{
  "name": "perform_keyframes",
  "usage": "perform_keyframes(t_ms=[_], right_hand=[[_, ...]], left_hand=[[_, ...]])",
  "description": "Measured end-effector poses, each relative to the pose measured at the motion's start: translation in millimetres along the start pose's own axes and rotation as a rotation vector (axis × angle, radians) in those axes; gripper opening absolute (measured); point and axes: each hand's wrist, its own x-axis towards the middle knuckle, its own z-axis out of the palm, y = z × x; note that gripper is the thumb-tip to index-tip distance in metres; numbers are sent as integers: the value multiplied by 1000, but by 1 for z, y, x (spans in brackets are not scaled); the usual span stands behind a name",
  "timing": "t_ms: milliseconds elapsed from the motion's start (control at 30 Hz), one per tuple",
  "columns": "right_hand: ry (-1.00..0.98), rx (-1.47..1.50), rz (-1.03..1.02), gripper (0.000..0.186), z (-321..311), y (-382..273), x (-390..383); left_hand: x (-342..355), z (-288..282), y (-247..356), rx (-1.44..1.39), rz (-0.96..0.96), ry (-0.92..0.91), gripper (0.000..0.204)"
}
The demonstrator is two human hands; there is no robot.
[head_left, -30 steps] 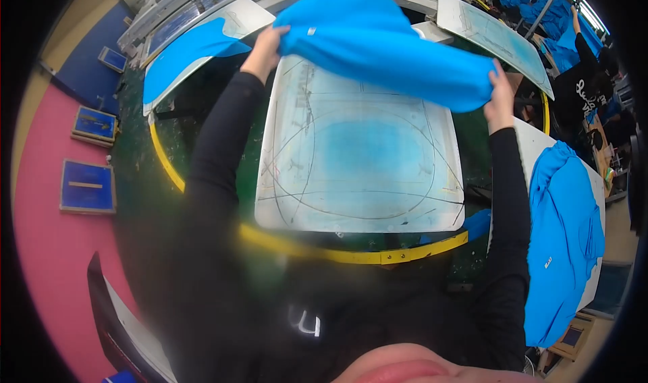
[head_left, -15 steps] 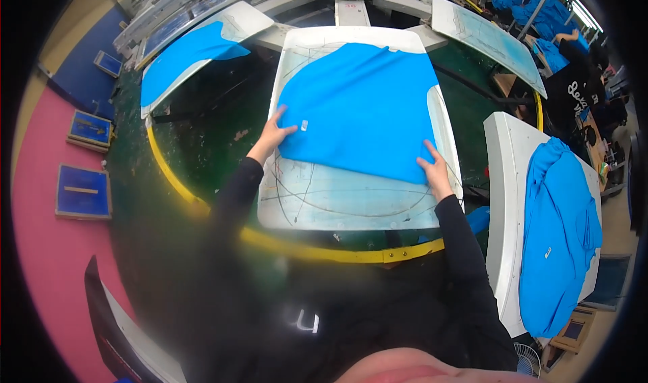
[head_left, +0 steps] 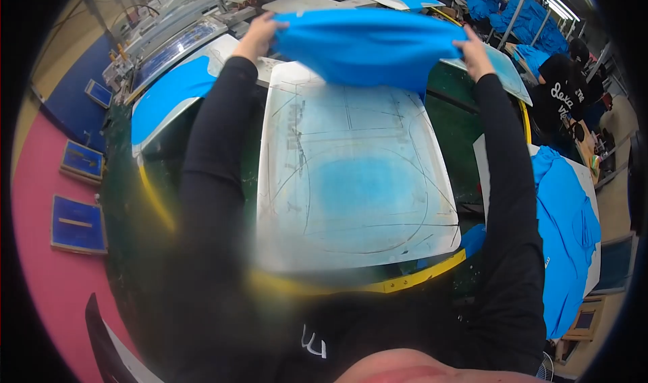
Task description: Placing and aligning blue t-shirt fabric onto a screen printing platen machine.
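A blue fabric piece [head_left: 371, 49] is stretched between my two raised hands, sagging in folds over the far end of a white printing board [head_left: 351, 228]. My left hand [head_left: 260, 35] pinches its left corner. On the other side, my right hand [head_left: 472, 52] grips the right corner between thumb and fingers. The fabric's lower part hangs down onto or just over the board's far edge; whether it touches there I cannot tell. Below it the board's surface shows, with pencil-like lines and a pale blue stain in the middle.
At left, another board carries a blue fabric piece [head_left: 172, 89]. A pile of blue fabric [head_left: 560, 241] lies on a white stand at right. A yellow rail [head_left: 425, 275] curves around in front. Framed blue screens [head_left: 77, 224] lean at left. A person in black [head_left: 567, 89] is at far right.
Both hands have lifted the blue fabric off the board's surface and carried it up and away from me. The board's lines and blue stain are now uncovered.
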Motion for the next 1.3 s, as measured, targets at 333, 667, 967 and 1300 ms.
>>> perform_keyframes(t_ms=[333, 667, 967, 1300], right_hand=[[-126, 111, 14, 70, -15, -7, -76], [-264, 144, 292, 74, -8, 101, -237], [-271, 120, 441, 74, -12, 153, -334], [-263, 65, 438, 71, -27, 155, -372]], left_hand=[[-72, -31, -7, 63, 43, -181, 81], [-215, -24, -123, -24, -347, -229, 88], [-299, -29, -180, 69, -488, -232, 92], [-370, -35, -176, 84, -524, -130, 96]])
